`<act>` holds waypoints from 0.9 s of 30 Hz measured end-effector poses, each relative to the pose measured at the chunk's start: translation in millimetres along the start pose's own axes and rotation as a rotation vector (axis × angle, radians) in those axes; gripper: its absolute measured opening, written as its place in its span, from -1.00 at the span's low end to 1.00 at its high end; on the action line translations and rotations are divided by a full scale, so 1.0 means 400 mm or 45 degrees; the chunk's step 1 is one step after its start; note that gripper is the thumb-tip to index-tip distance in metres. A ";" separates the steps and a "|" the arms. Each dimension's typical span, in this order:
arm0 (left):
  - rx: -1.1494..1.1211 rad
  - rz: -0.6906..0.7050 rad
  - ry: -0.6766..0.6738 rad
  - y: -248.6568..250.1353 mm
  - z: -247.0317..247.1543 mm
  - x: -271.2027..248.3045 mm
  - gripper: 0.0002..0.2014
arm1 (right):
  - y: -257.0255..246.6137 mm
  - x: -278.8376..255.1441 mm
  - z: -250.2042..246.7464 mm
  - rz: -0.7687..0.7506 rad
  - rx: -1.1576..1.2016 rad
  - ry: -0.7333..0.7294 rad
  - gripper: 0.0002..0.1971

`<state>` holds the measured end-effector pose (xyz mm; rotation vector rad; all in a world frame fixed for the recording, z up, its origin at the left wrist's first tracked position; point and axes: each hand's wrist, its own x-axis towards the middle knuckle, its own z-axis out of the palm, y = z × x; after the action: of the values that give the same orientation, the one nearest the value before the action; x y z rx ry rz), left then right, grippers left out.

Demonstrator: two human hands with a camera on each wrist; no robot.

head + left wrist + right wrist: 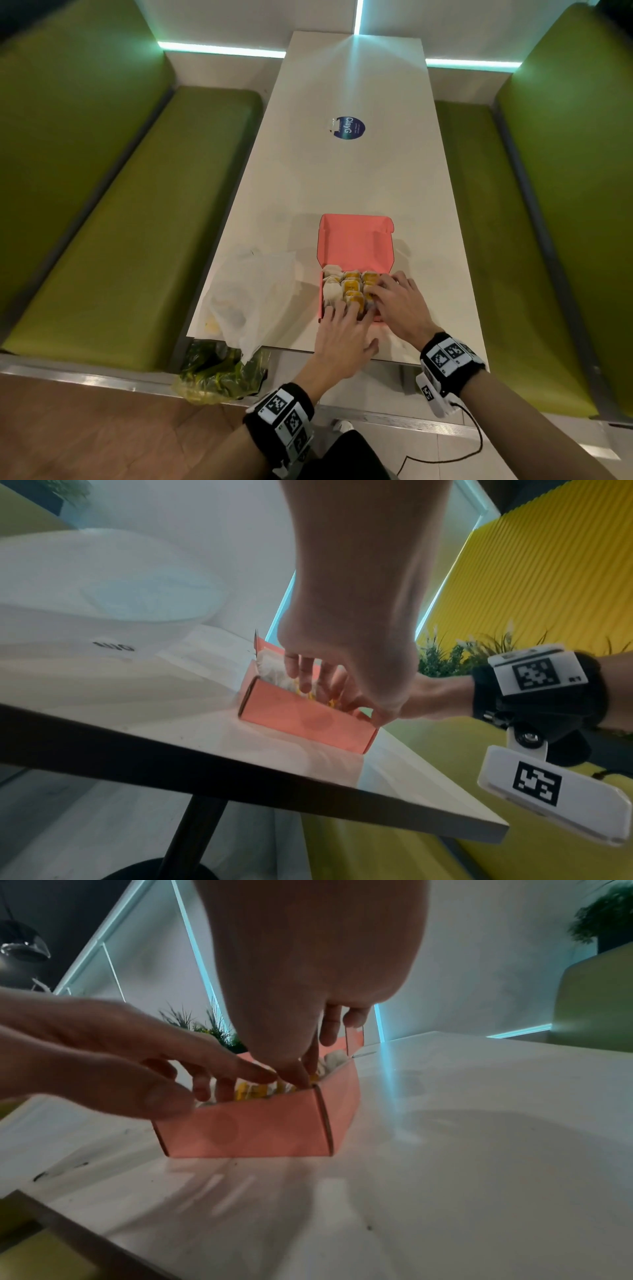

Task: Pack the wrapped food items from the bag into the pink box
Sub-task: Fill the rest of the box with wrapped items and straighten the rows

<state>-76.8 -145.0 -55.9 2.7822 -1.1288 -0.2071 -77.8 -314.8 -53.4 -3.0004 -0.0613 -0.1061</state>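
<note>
Head view: both hands, left hand (337,337) and right hand (399,301), lie flat-fingered, holding nothing, on wrapped pastries (352,289) filling the pink box (354,240); plastic bag (250,294) beside it.

Wrist views: fingertips (294,1076) should press evenly, gently.

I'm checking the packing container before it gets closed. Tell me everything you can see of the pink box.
The pink box looks like thin folded cardboard, salmon-pink inside and out, with a hinged lid standing open at the far side, side flaps folded in. It sits flat on the white table near its front edge, right of the plastic bag. Wrapped food items, white and yellow, fill it in rows. The left hand and right hand both rest fingers on the items inside.
</note>
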 end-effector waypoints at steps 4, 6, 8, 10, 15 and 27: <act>-0.164 -0.078 0.357 -0.047 -0.058 -0.061 -0.62 | -0.016 -0.018 -0.015 0.083 0.145 0.098 -0.86; -0.204 -0.287 0.548 -0.105 -0.086 -0.097 -0.68 | -0.059 -0.010 -0.026 0.037 0.261 0.194 -0.88; -0.225 -0.579 0.622 -0.174 -0.104 -0.128 -0.56 | -0.130 0.011 -0.035 -0.082 0.381 0.249 -0.90; -0.267 -0.823 0.524 -0.230 -0.116 -0.151 -0.48 | -0.220 0.041 -0.039 -0.217 0.482 0.192 -0.88; -0.512 -0.923 0.393 -0.299 -0.134 -0.169 -0.81 | -0.412 0.128 -0.029 -0.529 0.387 -0.098 -0.75; -0.789 -0.927 0.711 -0.401 -0.235 -0.243 -0.96 | -0.515 0.213 -0.040 -0.305 0.061 -0.598 -0.72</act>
<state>-20.0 43.4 16.0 2.3064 0.0965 0.1343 -3.3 -110.1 -3.1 -2.8873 -0.4621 0.5667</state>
